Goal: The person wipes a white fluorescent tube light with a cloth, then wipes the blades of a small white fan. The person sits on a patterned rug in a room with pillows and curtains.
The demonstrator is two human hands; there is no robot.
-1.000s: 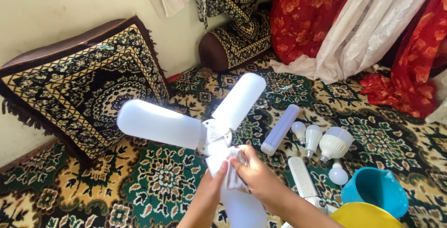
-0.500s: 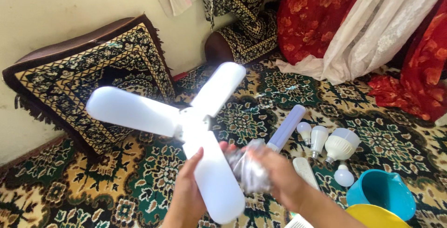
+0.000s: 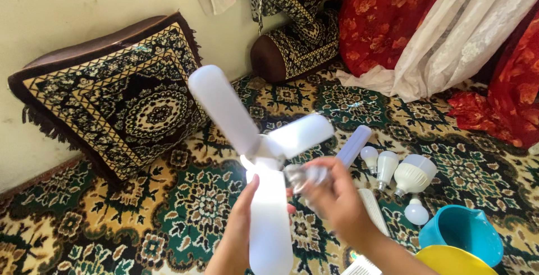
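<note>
**Three-blade lamp held over carpet**

Near edge: a yellow bowl (image 3: 443, 261) and teal jug (image 3: 463, 231) crowd your right side; bare carpet (image 3: 140, 219) lies to the left. Your left hand (image 3: 238, 233) grips the lowest blade of the white folding lamp (image 3: 264, 157) — fingers wrapped. Your right hand (image 3: 334, 199) pinches a crumpled cloth (image 3: 306, 175) against the hub. Beyond — loose bulbs (image 3: 393, 168), then a patterned cushion (image 3: 123, 95) against the wall.

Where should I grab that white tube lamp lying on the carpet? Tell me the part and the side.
Grip the tube lamp around its middle, coming from above. It lies flat on the carpet, long and narrow, so fingers can close across its width. Its right side is crowded by small bulbs, and the right hand hides its near end, so approach from the left.
</note>
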